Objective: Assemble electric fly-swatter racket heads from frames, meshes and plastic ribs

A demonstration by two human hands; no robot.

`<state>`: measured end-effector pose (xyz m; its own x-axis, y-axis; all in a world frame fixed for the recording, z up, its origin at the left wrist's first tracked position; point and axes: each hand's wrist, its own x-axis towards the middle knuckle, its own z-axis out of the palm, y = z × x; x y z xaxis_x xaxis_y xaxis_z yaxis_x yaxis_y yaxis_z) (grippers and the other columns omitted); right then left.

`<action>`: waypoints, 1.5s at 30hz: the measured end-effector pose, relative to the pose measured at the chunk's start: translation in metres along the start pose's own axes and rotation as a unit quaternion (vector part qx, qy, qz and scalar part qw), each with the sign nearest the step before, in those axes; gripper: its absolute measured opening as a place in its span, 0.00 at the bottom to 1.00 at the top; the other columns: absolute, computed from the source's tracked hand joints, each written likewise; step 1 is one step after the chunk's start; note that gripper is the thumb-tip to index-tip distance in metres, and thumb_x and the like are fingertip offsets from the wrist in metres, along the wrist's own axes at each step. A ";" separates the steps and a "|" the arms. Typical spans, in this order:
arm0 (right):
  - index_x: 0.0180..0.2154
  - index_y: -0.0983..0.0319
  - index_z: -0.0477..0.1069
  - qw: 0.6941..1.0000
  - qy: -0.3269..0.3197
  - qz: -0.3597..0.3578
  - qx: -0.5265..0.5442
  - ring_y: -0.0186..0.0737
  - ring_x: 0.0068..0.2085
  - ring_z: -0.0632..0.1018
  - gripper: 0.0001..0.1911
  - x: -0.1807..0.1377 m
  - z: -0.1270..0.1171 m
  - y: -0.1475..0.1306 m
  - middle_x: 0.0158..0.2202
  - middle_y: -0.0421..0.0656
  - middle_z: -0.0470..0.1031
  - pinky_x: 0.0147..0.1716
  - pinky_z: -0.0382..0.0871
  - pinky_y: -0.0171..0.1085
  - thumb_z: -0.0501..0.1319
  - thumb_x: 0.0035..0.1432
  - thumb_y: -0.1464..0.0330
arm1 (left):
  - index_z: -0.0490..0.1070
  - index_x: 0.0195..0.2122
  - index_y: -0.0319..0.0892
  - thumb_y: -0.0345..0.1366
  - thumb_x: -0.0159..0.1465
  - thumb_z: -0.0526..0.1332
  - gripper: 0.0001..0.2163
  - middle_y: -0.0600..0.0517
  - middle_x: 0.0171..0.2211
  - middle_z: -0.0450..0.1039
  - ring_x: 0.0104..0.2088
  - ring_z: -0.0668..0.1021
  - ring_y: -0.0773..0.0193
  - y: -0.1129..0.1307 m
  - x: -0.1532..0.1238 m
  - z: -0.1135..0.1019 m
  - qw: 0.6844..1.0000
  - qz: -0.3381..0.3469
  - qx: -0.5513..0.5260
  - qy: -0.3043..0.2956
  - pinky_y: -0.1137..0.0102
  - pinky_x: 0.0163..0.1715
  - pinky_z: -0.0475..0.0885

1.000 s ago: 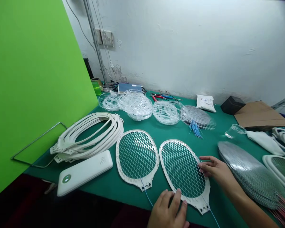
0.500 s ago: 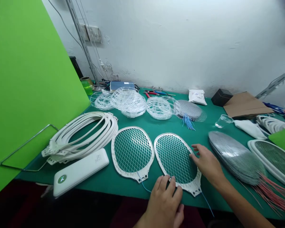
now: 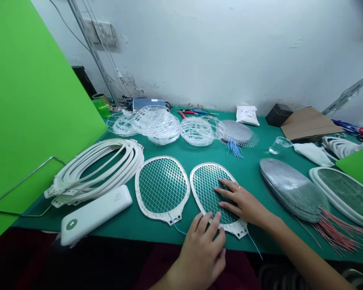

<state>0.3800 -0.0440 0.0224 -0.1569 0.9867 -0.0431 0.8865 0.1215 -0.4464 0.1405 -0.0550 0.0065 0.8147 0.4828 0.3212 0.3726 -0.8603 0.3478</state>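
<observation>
Two white racket-shaped frames with metal mesh and a blue wire each lie side by side on the green tabletop. Over the mesh of the right frame (image 3: 204, 189), my right hand (image 3: 245, 203) is spread flat, its fingertips on or just above the grid. My left hand (image 3: 202, 249) rests at that frame's lower left edge, fingers apart and slightly bent, with the thumb partly tucked under. Neither hand grips anything. The left frame (image 3: 140, 201) lies untouched, its blue wire (image 3: 179, 230) running toward my left hand. Another blue wire (image 3: 255, 245) hangs from the right frame's neck.
To the left are stacked white frames (image 3: 133, 169) and a white power bank (image 3: 97, 213). Clear plastic rings (image 3: 163, 129) and mesh with blue wires (image 3: 234, 148) lie behind. At right are stacked mesh sheets (image 3: 293, 189) with red wires (image 3: 339, 233), a clear cup (image 3: 280, 146) and white-rimmed mesh frames (image 3: 345, 197).
My right hand has moved left from the right frame's edge onto its mesh, fingers spreading. The left hand stays at the lower edge, its fingers a little further apart. The view has shifted slightly.
</observation>
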 end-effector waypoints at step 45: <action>0.44 0.74 0.74 0.934 0.215 -0.185 -0.217 0.45 0.36 0.72 0.15 -0.113 0.043 -0.023 0.33 0.50 0.74 0.31 0.72 0.42 0.51 0.64 0.82 | 0.55 0.67 0.45 0.58 0.67 0.55 0.33 0.44 0.66 0.58 0.56 0.68 0.46 -0.005 0.050 -0.005 0.975 0.127 0.057 -0.176 0.49 0.52 0.63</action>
<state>0.3586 -0.1628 -0.0010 -0.3799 0.8095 0.4477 0.9142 0.4023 0.0485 0.1772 -0.0261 0.0257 0.9815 0.1834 0.0550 0.1700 -0.9669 0.1901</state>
